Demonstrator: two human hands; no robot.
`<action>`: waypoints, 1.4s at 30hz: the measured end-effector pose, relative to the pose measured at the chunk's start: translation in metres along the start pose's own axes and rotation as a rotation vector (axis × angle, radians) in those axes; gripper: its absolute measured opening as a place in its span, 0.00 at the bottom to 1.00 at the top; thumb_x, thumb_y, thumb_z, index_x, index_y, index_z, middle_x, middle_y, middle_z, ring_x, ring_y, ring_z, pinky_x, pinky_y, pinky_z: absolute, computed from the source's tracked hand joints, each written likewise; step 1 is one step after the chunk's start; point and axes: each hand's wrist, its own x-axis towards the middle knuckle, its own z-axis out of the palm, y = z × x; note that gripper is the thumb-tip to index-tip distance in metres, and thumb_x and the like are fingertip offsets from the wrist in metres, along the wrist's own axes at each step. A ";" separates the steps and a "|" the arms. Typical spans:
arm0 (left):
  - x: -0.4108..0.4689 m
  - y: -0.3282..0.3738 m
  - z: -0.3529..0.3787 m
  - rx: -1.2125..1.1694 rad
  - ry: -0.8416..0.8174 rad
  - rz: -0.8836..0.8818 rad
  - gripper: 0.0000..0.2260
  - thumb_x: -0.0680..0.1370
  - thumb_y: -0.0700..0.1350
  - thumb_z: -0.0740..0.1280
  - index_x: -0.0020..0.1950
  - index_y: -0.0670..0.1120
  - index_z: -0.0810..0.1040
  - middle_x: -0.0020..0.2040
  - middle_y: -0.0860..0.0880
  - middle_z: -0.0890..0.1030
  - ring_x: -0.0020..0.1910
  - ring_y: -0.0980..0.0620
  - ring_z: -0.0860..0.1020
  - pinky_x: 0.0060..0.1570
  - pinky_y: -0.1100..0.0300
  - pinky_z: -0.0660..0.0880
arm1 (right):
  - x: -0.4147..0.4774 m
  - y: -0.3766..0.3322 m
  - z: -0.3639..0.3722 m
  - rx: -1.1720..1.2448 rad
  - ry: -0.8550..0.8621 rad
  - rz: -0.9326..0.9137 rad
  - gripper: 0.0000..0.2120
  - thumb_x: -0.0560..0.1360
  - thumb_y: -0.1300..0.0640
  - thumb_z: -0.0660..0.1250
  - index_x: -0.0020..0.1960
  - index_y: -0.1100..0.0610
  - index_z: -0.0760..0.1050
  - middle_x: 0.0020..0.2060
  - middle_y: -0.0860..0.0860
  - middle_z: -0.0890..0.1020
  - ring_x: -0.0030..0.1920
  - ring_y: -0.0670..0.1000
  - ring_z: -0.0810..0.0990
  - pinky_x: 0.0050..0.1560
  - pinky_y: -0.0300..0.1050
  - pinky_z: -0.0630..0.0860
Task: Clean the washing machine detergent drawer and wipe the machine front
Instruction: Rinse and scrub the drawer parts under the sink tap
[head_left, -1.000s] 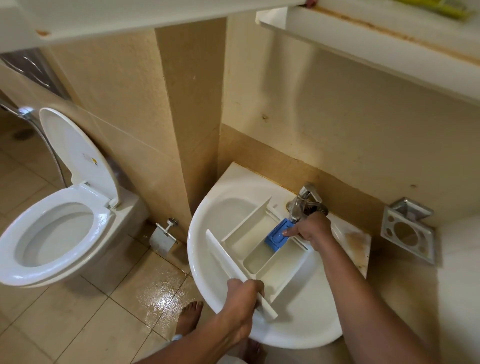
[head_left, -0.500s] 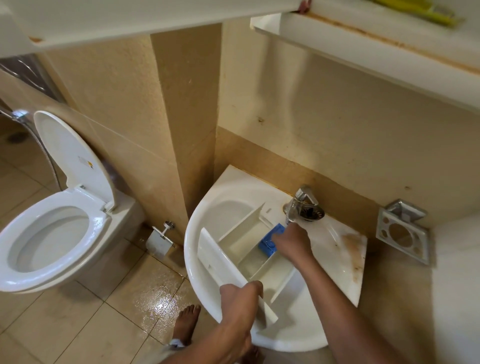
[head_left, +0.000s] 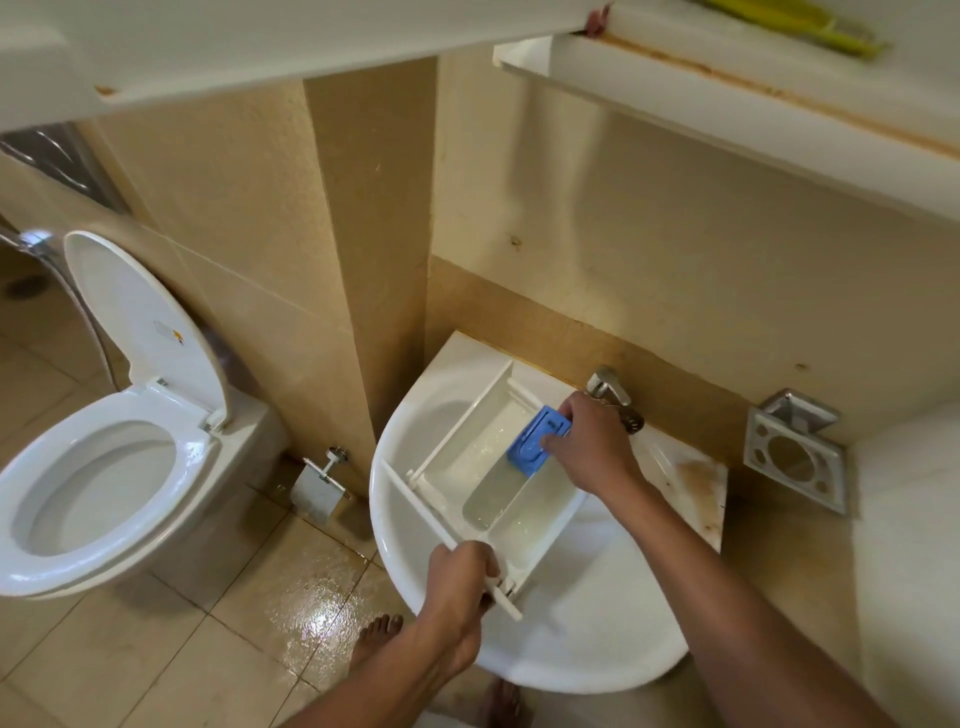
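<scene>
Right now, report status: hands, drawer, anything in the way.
Left hand grips detergent drawer front, over sink. Right hand pinches blue insert in drawer. Tap close behind right hand.

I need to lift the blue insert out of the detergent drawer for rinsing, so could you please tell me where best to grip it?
Probably pinch the blue insert across its long edges from above, at its faucet end: it sits atop the detergent drawer's back compartment, edges exposed. The right hand grips it there; the left hand holds the drawer's front panel.
</scene>
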 end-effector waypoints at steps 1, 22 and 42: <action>-0.001 -0.002 -0.001 -0.001 -0.007 -0.010 0.12 0.63 0.31 0.63 0.45 0.38 0.75 0.36 0.44 0.76 0.37 0.45 0.75 0.34 0.54 0.77 | 0.000 0.002 0.001 0.027 -0.020 0.020 0.13 0.74 0.57 0.75 0.54 0.59 0.76 0.49 0.53 0.82 0.48 0.51 0.81 0.43 0.42 0.77; -0.017 0.001 -0.011 0.111 -0.133 -0.084 0.05 0.67 0.29 0.61 0.38 0.37 0.73 0.29 0.44 0.72 0.28 0.45 0.77 0.36 0.52 0.80 | -0.095 0.042 0.046 0.836 0.370 0.370 0.40 0.67 0.43 0.78 0.73 0.52 0.65 0.65 0.50 0.75 0.60 0.50 0.78 0.56 0.45 0.77; 0.079 0.105 -0.056 0.498 -0.275 0.042 0.27 0.82 0.63 0.56 0.70 0.43 0.73 0.65 0.41 0.78 0.58 0.41 0.79 0.59 0.45 0.78 | -0.132 0.071 0.054 1.442 -0.052 0.883 0.15 0.64 0.53 0.68 0.46 0.61 0.81 0.42 0.64 0.81 0.42 0.61 0.81 0.44 0.52 0.79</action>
